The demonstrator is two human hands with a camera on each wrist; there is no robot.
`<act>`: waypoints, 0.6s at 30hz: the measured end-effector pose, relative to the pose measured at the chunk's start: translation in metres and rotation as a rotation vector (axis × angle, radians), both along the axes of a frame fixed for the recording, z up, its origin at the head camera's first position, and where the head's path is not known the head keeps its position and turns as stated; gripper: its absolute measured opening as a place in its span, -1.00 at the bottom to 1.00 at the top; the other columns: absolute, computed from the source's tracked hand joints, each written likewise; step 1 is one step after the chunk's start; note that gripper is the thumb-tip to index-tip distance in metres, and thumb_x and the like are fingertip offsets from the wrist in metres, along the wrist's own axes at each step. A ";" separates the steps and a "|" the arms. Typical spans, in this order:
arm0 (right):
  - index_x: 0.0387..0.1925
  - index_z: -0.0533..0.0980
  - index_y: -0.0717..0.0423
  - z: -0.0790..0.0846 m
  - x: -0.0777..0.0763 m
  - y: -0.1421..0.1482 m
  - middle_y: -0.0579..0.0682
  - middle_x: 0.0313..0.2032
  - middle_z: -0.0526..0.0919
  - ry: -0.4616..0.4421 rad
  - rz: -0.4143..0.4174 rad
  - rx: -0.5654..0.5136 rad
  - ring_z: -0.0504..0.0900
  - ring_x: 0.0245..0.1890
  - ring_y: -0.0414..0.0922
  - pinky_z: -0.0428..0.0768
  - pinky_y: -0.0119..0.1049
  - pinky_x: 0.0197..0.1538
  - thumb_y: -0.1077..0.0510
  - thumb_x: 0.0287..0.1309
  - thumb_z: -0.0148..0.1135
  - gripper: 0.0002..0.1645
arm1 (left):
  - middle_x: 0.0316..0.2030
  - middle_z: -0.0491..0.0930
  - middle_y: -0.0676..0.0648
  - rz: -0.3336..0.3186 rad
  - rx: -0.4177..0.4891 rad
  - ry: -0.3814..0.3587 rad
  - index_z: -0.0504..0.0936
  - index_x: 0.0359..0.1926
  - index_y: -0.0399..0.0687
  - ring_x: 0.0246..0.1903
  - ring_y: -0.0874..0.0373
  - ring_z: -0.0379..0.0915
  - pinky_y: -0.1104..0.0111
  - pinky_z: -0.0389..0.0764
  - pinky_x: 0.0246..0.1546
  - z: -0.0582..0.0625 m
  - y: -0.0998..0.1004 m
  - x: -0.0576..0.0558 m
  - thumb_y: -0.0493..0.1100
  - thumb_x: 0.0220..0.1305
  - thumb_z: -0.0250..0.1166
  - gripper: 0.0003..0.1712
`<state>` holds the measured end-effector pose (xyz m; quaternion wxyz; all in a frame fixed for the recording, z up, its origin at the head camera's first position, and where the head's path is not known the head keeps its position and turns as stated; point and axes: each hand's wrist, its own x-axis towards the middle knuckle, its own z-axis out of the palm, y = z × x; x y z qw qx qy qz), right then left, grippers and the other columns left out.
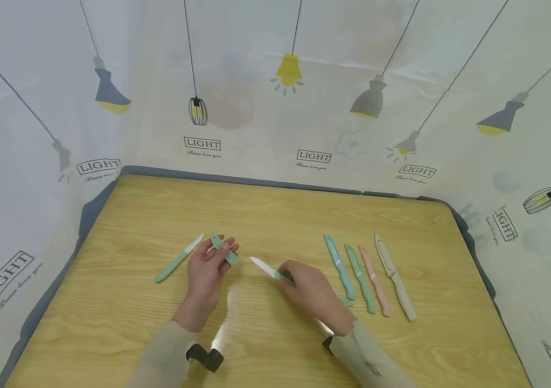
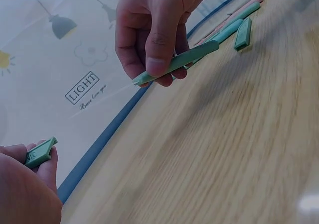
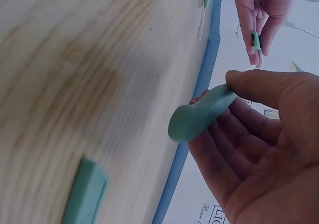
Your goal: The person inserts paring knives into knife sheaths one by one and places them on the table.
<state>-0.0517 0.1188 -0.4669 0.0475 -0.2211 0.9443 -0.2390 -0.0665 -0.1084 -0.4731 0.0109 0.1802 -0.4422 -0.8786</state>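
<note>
Above the middle of the table (image 1: 275, 215), a bare held knife (image 1: 272, 271) faces a held cover (image 1: 223, 249)

From where I stand, the left hand (image 1: 206, 275) pinches the held cover between thumb and fingers. The right hand (image 1: 306, 283) has thumb and fingers clamped on the green handle (image 3: 202, 117), the white blade (image 1: 262, 264) angled toward the table's far left corner. Tip and cover are near each other, apart, and not in line.

By my reckoning, the step in hand is bringing blade and cover together. I'd turn the cover to lie along the blade, keep the left fingertips out of the tip's path, and ease it straight rather than force it.

Toward the left edge, just beside the left hand, lies a bare knife (image 1: 173, 268), worth minding if the left wrist swings. A spare cover (image 1: 347, 302) lies near the right wrist, partly hidden from above. Toward the right edge lie a blue knife (image 1: 338, 264), a green knife (image 1: 361, 281), a pink knife (image 1: 374, 281) and a cream knife (image 1: 394, 277), their blades covered.
</note>
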 end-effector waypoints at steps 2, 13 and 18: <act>-0.15 0.58 0.01 0.000 0.003 0.004 -0.19 -0.30 0.64 0.011 0.001 -0.011 0.54 -0.41 -0.30 0.58 -0.40 -0.36 0.03 0.21 0.27 -0.78 | -0.08 0.65 -0.24 -0.005 0.021 -0.012 0.30 0.22 -0.41 -0.04 -0.06 0.59 0.22 0.58 0.03 0.001 0.004 -0.001 -0.34 0.30 0.22 -0.48; -0.18 0.57 0.00 -0.002 0.013 0.022 -0.19 -0.31 0.64 0.101 -0.024 -0.070 0.60 -0.33 -0.29 0.64 -0.38 -0.29 0.05 0.17 0.31 -0.80 | -0.12 0.66 -0.19 -0.028 0.068 -0.038 0.30 0.20 -0.40 -0.05 -0.04 0.60 0.21 0.58 0.04 0.001 0.024 -0.006 -0.36 0.32 0.19 -0.52; -0.18 0.57 0.02 -0.003 0.013 0.027 -0.19 -0.31 0.64 0.096 -0.054 -0.079 0.60 -0.33 -0.29 0.64 -0.39 -0.29 0.07 0.18 0.31 -0.80 | -0.15 0.61 -0.12 -0.048 0.055 -0.054 0.33 0.15 -0.32 -0.03 -0.01 0.56 0.20 0.54 0.10 0.003 0.030 -0.008 -0.36 0.38 0.12 -0.64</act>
